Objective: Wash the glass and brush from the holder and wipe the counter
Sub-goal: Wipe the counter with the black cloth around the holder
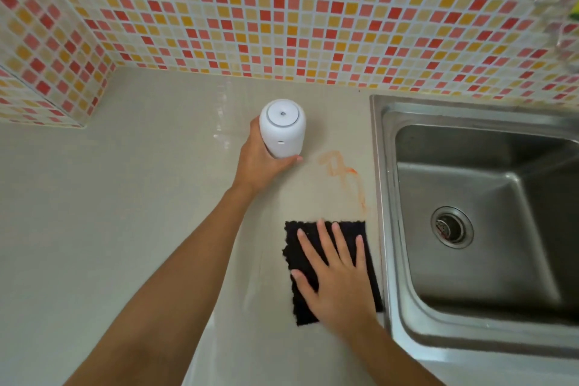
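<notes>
At the left, the worktop [125, 197] runs pale and bare under the mosaic-tiled wall [282, 10]. The left hand [260, 163] holds a white rounded container [282, 127], its fingers curled round the lower body with the thumb tip showing at the right side; whether the container rests on the surface or is lifted just clear of it cannot be told. Just right of it, an orange smear [343, 174] trails down the worktop toward the sink's edge. Below the smear lies a dark cloth [313, 235], flat on the surface, and the right hand [338, 276] presses on it with fingers [326, 238] straight and spread, palm down. The cloth's far edge lies near the smear's lower end but apart from it. The step in hand looks like wiping the stain: it would go best with the container kept out of the way, the palm bearing down evenly, and the cloth pushed forward over the whole smear, not just its tail. At the right, the steel sink [385, 197] stands with its drain [451, 227] open; neither glass nor brush is in view.
</notes>
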### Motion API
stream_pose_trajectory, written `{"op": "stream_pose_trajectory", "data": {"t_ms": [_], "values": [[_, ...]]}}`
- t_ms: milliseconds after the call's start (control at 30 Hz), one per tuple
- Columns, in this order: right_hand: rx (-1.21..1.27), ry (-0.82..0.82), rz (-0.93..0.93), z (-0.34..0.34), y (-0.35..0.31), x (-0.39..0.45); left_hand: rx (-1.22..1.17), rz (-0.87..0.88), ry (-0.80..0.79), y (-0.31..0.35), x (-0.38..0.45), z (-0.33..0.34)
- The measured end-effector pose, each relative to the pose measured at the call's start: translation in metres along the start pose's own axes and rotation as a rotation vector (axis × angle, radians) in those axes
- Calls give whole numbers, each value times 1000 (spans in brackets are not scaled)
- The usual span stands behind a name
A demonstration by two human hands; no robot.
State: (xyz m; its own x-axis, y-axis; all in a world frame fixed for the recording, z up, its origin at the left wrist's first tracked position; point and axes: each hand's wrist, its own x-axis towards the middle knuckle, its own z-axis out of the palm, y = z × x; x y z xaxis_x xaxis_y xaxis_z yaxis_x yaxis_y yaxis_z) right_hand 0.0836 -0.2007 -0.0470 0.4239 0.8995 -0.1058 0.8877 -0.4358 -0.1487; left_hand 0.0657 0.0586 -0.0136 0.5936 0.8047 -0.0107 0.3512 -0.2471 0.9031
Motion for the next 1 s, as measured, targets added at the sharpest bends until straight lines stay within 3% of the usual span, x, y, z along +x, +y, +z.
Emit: {"op": "stream_pose_trajectory", "data": {"t_ms": [267, 400, 533, 633, 700, 833, 900, 1000], "values": [[-14, 1, 150, -22, 51, 176, -82, -10, 254, 2, -32, -45], [-1, 61, 143, -13, 16, 136, -100, -9, 329, -1, -53, -78], [46, 19, -134, -1, -39, 25, -127, 0, 353, 5, -58, -90], [46, -10, -245, -1, -33, 41, -155, 5, 357, 14, -58, -90], [3, 27, -193, -6, -17, 104, -163, 1, 383, 17, -60, -88], [-46, -51, 75, -22, 21, 203, -150, -1, 388, 18, -70, -84], [-49, -19, 87, -20, 19, 188, -162, -20, 383, 18, -75, -84], [-35, 53, 1, -10, -9, 100, -175, -20, 383, 17, -76, -87]]}}
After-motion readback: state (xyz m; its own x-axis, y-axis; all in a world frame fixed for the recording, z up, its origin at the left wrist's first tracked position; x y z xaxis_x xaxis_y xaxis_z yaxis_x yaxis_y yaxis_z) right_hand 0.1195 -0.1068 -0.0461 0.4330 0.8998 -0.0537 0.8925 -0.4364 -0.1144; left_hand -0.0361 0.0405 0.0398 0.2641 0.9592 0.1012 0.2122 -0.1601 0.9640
